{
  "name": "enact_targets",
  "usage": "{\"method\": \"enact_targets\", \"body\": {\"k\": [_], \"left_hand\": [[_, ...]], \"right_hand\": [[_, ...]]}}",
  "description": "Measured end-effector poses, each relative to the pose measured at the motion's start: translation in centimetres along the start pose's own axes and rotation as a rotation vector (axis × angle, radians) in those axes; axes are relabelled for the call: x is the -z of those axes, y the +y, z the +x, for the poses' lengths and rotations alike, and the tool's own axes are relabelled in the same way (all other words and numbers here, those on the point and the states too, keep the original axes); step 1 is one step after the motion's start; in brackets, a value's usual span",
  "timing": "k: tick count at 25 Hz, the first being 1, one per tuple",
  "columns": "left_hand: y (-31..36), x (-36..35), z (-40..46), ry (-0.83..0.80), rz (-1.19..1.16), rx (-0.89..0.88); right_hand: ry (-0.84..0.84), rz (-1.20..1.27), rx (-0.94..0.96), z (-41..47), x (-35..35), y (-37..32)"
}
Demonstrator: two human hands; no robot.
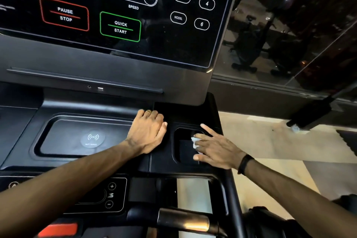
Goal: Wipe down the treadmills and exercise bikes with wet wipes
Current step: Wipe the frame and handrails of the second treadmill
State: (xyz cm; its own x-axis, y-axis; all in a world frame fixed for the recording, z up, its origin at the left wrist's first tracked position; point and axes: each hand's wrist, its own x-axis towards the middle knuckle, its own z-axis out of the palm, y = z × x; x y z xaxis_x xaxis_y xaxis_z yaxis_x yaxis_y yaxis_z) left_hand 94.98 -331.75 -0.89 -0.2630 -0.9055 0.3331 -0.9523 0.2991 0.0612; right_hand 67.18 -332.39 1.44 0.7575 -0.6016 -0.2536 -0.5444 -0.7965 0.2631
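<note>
The person stands at a treadmill console. On its black touch panel several labels can be read: "INCLINE" at the top left, "PAUSE / STOP" inside a red frame, "QUICK / START" inside a green frame, and "SPEED" under an oval with a plus and a minus. At the right there are round buttons with 8, 2, 10, 4, 6 and one with "MODEL".

The right hand lies over the cup holder recess at the right end of the tray. Its fingers are stretched and spread, and they press a white wet wipe down into the recess; only a small crumpled part of the wipe shows under the fingers. A black band is on this wrist.

The left hand rests flat on the tray between the recess and the wireless charging pad, which has a wave symbol; the small text under it is too blurred to read. The fingers are relaxed and hold nothing. One finger wears a gold ring.

Below, a small control panel on the handlebar shows plus and minus again.
</note>
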Motion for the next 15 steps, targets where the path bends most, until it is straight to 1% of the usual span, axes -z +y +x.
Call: {"method": "enact_targets", "body": {"k": [2,4,5,9,11,15], "left_hand": [[0.1,0.0,0.1,0.012,0.000,0.000],[0.0,0.0,0.1,0.016,-0.007,0.009],[0.0,-0.1,0.1,0.022,-0.009,0.014],[-0.1,-0.3,0.1,0.034,-0.019,0.005],[-0.2,-0.3,0.1,0.040,-0.012,0.011],[-0.2,-0.5,0.5,0.068,-0.017,0.015]], "right_hand": [[-0.045,0.120,0.015,-1.3,0.7,-1.6],[-0.115,0.286,-0.018,-2.8,1.2,-2.8],[-0.120,0.310,-0.023,-2.9,1.4,-2.7],[-0.097,0.136,-0.042,-1.2,1.3,-2.2],[-0.129,0.230,-0.123,-1.3,1.0,-4.1],[-0.163,0.565,-0.347,-1.1,1.2,-7.8]]}}
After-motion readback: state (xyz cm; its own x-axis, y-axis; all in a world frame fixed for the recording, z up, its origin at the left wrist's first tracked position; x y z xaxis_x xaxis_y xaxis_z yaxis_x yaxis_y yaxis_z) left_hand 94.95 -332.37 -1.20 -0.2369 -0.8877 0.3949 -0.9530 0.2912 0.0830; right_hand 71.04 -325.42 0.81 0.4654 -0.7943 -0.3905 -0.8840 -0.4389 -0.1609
